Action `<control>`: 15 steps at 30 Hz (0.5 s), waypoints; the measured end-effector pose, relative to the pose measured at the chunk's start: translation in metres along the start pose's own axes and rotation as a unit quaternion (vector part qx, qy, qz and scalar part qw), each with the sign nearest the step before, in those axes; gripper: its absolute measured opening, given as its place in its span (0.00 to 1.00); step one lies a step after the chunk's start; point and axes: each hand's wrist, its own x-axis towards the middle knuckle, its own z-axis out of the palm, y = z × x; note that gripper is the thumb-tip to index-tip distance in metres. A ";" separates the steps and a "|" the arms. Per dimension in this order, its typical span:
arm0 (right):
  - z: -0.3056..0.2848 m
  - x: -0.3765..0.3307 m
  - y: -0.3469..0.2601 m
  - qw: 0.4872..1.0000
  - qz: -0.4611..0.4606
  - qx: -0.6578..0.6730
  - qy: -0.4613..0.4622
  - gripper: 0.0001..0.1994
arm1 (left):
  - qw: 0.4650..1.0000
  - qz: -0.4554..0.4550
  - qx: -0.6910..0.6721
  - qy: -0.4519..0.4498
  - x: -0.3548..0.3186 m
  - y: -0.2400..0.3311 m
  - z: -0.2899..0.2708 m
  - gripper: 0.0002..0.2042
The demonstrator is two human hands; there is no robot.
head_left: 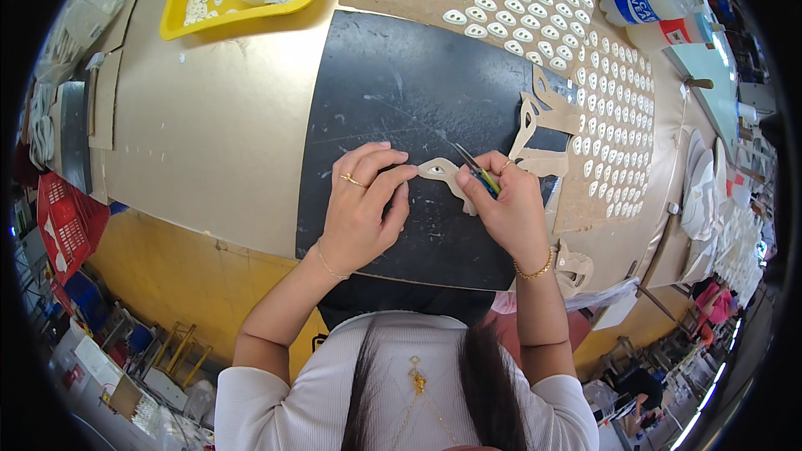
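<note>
Dark hair (493, 384) hangs nearest. The left hand (363, 196), thumb slightly apart, fingertips a tan cutout (452, 181) on the black mat (393, 75); the right hand (510, 200) grips a thin-pointed tool (477, 169). Light pressure could let the piece skid.

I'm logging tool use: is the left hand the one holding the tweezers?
No, the right hand holds the tweezers, while the left hand holds no tool.

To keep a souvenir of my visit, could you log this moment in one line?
left hand: at beige piece, left end | right hand: holding pointed tool, at piece's right side | under piece: black mat
</note>
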 end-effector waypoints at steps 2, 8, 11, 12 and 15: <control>0.001 0.000 0.003 1.000 0.002 0.017 0.011 0.11 | 1.000 0.006 0.013 -0.006 0.000 0.000 0.000 0.14; 0.000 0.000 0.005 1.000 -0.003 0.007 0.019 0.11 | 0.998 0.020 0.047 -0.026 -0.001 0.001 0.001 0.14; -0.002 0.000 0.000 1.000 -0.003 -0.007 0.008 0.10 | 0.997 0.025 0.066 -0.033 -0.001 0.001 0.002 0.14; -0.002 0.000 0.000 1.000 -0.010 -0.011 0.011 0.10 | 0.997 0.026 0.068 -0.035 -0.001 0.001 0.002 0.15; -0.001 0.000 -0.001 1.000 -0.014 -0.013 0.016 0.09 | 0.996 0.029 0.074 -0.040 -0.002 0.001 0.002 0.16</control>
